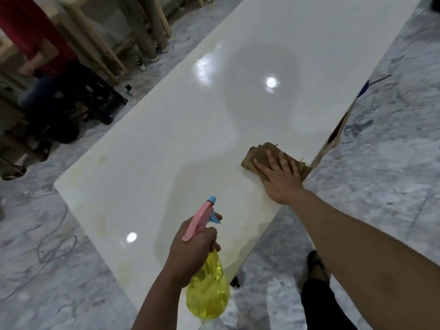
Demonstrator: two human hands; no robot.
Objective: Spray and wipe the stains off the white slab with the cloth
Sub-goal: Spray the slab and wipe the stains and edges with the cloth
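A long glossy white slab [190, 129] runs from the near left away to the far right. Faint yellowish stains [104, 220] show near its left edge and near corner. My left hand [192, 248] grips a yellow spray bottle [207, 294] with a pink head and blue nozzle, held over the slab's near end, nozzle pointing away from me. My right hand [281, 177] lies flat with straight fingers on a folded brown cloth [259, 153], pressing it on the slab at its right edge.
Grey marbled floor [381, 186] surrounds the slab. A cable [52, 246] loops on the floor at left. A person in red [40, 44] sits at the far left beside wooden legs [152, 32]. My dark shoe [314, 263] stands right of the slab.
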